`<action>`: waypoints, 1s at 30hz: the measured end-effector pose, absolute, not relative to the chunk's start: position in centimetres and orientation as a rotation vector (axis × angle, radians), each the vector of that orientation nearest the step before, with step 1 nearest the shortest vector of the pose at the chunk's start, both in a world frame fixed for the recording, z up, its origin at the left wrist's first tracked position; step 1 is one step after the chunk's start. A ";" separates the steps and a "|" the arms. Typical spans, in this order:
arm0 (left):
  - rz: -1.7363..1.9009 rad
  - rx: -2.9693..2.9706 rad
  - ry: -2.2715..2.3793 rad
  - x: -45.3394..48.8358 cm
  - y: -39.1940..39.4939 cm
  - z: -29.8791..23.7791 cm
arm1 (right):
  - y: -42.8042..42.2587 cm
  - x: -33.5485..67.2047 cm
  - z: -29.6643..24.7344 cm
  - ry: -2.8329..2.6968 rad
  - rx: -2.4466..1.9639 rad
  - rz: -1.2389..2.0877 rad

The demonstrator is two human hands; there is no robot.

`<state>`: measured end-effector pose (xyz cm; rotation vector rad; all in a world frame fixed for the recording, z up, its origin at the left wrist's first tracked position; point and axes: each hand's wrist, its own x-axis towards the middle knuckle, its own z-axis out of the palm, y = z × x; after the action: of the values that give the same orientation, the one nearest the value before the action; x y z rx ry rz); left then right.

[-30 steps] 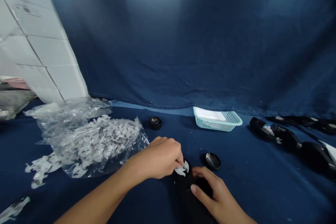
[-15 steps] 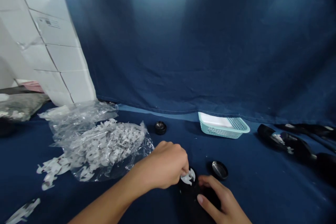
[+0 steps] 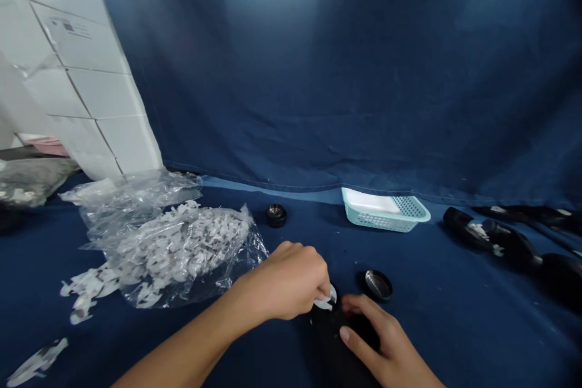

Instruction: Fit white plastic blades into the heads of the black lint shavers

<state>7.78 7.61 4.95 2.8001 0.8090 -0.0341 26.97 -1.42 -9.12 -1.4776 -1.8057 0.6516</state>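
Observation:
A small white plastic piece [image 3: 326, 301] sits at the far end of a dark black part [image 3: 331, 339], partly covered by my left fingertips. My left hand [image 3: 293, 284] is closed in a pinch on that piece, its knuckles up. Curled along the right side of the black part, my right hand [image 3: 384, 339] steadies it with thumb and fingers. The black part's lower end blends into shadow, so its full shape is hard to make out. Just beyond my right hand lies a round black cap [image 3: 378, 285], its hollow side up.
On the left, a clear plastic bag [image 3: 182, 254] spills many white plastic pieces [image 3: 93, 285]. Another round black cap [image 3: 276, 215] lies farther back. A light green basket [image 3: 386, 212] stands by the blue curtain [image 3: 345, 73]. Several black parts [image 3: 509, 248] lie at right.
My left fingers have turned slightly and cover more of the white piece. Both hands stay at the black part. The whole view has shifted a little.

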 end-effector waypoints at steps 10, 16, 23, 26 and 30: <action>0.025 2.757 0.835 7.7 8.3 4.9 | -1.3 27.0 -9.4 -1.799 -1.470 0.663; 0.067 2.728 0.858 7.2 8.6 5.5 | -1.7 26.9 -9.0 -1.797 -1.474 0.661; -0.008 2.679 0.778 7.0 8.9 4.5 | 0.0 29.6 -9.4 -1.548 -1.614 0.058; -0.109 2.698 0.715 7.2 8.9 3.9 | 0.9 30.8 -10.1 -1.697 -1.702 0.015; -0.158 2.676 0.719 7.6 8.6 3.7 | 1.2 31.0 -10.6 -1.866 -1.735 0.098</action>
<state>7.58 8.62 3.67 2.6762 0.7193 -0.1578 31.02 1.19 -10.64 -1.7348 -1.8663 0.0984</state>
